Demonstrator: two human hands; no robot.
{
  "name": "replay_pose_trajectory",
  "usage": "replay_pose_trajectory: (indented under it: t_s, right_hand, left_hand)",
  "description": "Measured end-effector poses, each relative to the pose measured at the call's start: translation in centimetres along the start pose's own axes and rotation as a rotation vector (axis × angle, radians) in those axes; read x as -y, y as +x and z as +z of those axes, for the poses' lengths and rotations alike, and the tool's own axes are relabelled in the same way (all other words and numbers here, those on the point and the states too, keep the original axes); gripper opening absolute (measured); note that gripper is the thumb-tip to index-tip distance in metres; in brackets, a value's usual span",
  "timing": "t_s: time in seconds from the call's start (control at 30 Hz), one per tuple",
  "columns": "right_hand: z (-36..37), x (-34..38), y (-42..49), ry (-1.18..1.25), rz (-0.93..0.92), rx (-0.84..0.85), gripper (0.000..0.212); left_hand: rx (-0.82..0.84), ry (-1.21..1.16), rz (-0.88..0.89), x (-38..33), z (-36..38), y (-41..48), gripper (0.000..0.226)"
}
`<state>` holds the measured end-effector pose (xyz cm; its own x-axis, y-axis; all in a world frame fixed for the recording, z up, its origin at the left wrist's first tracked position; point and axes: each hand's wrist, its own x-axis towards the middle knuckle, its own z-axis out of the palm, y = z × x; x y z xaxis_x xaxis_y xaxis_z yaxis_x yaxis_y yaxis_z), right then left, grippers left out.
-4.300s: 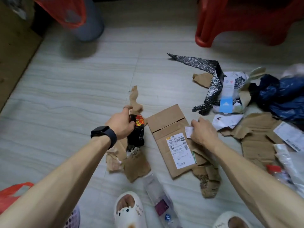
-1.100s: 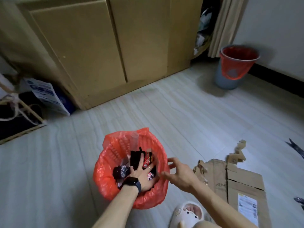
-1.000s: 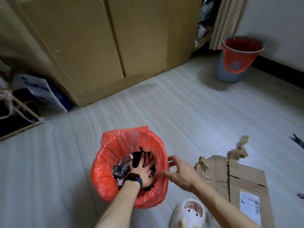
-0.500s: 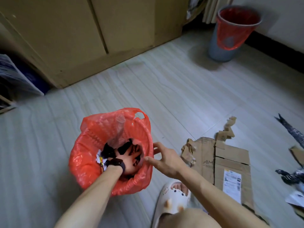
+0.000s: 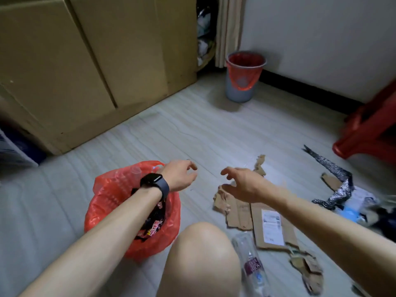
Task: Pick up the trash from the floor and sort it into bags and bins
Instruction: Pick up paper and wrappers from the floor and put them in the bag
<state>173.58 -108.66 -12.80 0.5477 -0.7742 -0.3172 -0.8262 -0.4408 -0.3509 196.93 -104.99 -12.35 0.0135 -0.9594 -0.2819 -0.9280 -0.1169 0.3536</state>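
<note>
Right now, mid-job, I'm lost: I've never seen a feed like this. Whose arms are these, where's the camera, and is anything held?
No machine here: these are a person's bare arms, filmed by one wide-angle camera worn on the head, looking forward and down. The left hand, with a black watch at its wrist, hangs over the far edge of the red bag, which holds wrappers. The right hand hovers over torn cardboard on the floor. Both hold nothing; their fingers are loosely curled. A clear plastic bottle lies by the knee; a grey bin stands near the wall.

Black smartwatch (image 5: 154,183), bare forearms
</note>
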Motion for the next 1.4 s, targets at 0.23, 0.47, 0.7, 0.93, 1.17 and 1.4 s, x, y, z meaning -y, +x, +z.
replay_pose_trajectory:
  t_s: [0.23,0.47,0.7,0.93,1.17,1.4]
  right_hand:
    - [-7.4,-11.8,-10.1,0.092,0.324,-0.251,0.038]
    - [-1.5,-21.4,-18.3,0.375,0.584,-0.359,0.03]
    - [12.0,-27.1,-18.3,0.476,0.767,-0.072,0.047]
    - [22.7,-27.2,-15.5,0.378,0.963,0.234,0.108]
    - [25.4,-27.5,-15.0,0.383,0.992,0.036,0.085]
    - [24.3,-30.2,-16.5,0.429,0.987,-0.074,0.034]
  left_hand:
    - [0.14,0.192,0.327,-13.9,-0.6,4.4,0.035]
    - [0.193,0.428,0.355,-20.1,4.7,9.5,0.035]
    - [0.393,0.373,0.036,-14.3,19.4,13.4,0.051]
    - [0.38,0.239,-0.174,-7.4,28.0,14.7,0.079]
    - [0.085,0.098,-0.216,-5.3,30.2,15.2,0.032]
    - [-0.076,-0.07,-0.28,-6.1,27.9,13.8,0.018]
